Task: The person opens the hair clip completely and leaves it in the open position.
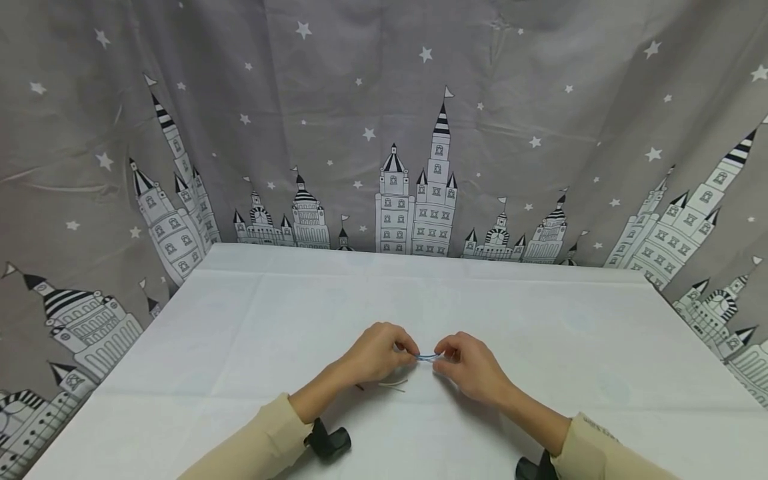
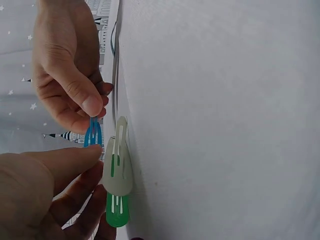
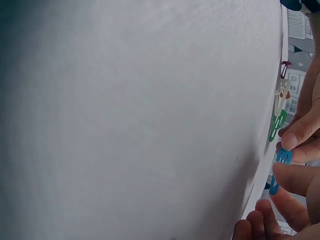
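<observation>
A blue snap hair clip [image 1: 427, 357] is held above the table between the two hands. My left hand [image 1: 377, 355] pinches one end of it with thumb and fingers. At the other end my right hand [image 1: 474, 368] pinches it too, its remaining fingers loosely bent in the right wrist view. Close by the left hand lie a cream snap clip [image 2: 118, 172] and a green snap clip [image 2: 117, 212], the cream one partly covering the green in the left wrist view. A dark red clip [image 3: 285, 69] shows beyond them in the right wrist view.
A white cloth covers the table [image 1: 288, 313]. Behind it hangs a grey curtain [image 1: 336, 100] printed with castles and stars. Black wrist-worn devices sit under both forearms, the left one [image 1: 328, 441] close to the tabletop.
</observation>
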The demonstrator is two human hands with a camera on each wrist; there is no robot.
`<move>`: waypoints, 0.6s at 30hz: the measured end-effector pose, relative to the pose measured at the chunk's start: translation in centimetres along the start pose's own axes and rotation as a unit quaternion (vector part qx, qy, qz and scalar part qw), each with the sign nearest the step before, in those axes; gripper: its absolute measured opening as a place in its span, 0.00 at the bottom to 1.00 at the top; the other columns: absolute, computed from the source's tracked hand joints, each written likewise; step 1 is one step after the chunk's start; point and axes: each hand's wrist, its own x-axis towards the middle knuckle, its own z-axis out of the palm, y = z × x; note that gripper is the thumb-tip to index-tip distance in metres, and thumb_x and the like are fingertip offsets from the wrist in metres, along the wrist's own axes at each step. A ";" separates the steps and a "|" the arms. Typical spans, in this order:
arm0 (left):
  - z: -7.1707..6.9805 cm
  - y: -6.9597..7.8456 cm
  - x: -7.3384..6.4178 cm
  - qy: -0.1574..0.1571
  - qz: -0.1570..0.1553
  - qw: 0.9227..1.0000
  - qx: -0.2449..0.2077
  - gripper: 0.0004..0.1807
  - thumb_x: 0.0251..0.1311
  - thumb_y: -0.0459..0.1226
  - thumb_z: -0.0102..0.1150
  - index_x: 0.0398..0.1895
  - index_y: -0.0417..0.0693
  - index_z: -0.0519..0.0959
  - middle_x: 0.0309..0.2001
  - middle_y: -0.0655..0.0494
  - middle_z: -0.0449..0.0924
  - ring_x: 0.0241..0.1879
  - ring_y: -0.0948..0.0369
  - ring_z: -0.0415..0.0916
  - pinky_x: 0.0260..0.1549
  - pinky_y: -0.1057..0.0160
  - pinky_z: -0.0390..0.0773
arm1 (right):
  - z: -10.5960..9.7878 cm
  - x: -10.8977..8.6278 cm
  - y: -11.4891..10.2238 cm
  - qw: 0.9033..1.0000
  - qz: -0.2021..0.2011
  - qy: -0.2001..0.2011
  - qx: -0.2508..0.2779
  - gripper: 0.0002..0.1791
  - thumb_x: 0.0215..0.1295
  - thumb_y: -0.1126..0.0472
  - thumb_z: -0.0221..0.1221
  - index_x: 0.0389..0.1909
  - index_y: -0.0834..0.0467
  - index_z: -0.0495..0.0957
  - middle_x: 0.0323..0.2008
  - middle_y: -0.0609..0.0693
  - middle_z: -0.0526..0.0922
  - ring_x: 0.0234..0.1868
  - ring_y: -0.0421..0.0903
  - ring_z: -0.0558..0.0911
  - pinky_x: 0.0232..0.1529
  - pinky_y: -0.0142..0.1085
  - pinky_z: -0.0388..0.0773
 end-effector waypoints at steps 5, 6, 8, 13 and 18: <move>0.1 -0.2 0.0 -0.011 -0.009 1.000 -0.008 0.04 0.55 0.30 0.69 0.33 0.45 0.88 0.32 0.61 0.84 0.34 0.65 0.77 0.36 0.64 0.75 | 0.1 0.1 0.0 1.000 0.012 -0.006 0.003 0.07 0.56 0.68 0.68 0.35 0.57 0.83 0.28 0.45 0.74 0.31 0.42 0.72 0.35 0.36 0.70; 0.1 -0.3 0.0 -0.012 -0.009 1.000 -0.012 0.04 0.55 0.30 0.69 0.33 0.44 0.88 0.32 0.61 0.84 0.34 0.65 0.77 0.36 0.64 0.75 | 0.2 0.1 0.0 1.000 0.013 -0.006 0.004 0.07 0.56 0.68 0.68 0.35 0.58 0.83 0.28 0.45 0.74 0.31 0.43 0.72 0.35 0.37 0.70; 0.2 -0.4 0.0 -0.014 -0.010 1.000 -0.018 0.03 0.55 0.30 0.69 0.33 0.43 0.87 0.31 0.61 0.84 0.33 0.66 0.77 0.35 0.64 0.75 | 0.2 0.1 -0.1 1.000 0.018 -0.007 0.003 0.07 0.56 0.68 0.68 0.35 0.58 0.84 0.28 0.45 0.74 0.32 0.43 0.72 0.35 0.37 0.70; 0.4 -0.9 0.0 -0.012 -0.018 1.000 -0.022 0.03 0.55 0.30 0.69 0.33 0.45 0.87 0.31 0.62 0.85 0.33 0.66 0.76 0.35 0.64 0.74 | 0.4 0.3 -0.1 0.999 0.030 -0.011 -0.005 0.07 0.55 0.69 0.68 0.35 0.58 0.84 0.30 0.46 0.75 0.33 0.43 0.72 0.38 0.39 0.71; 0.6 -1.1 0.2 -0.016 -0.029 0.999 -0.022 0.03 0.56 0.31 0.69 0.33 0.46 0.87 0.31 0.63 0.85 0.34 0.65 0.75 0.35 0.63 0.74 | 0.6 0.5 0.0 0.999 0.033 -0.010 -0.014 0.07 0.54 0.69 0.68 0.34 0.58 0.84 0.30 0.46 0.74 0.34 0.44 0.72 0.39 0.40 0.71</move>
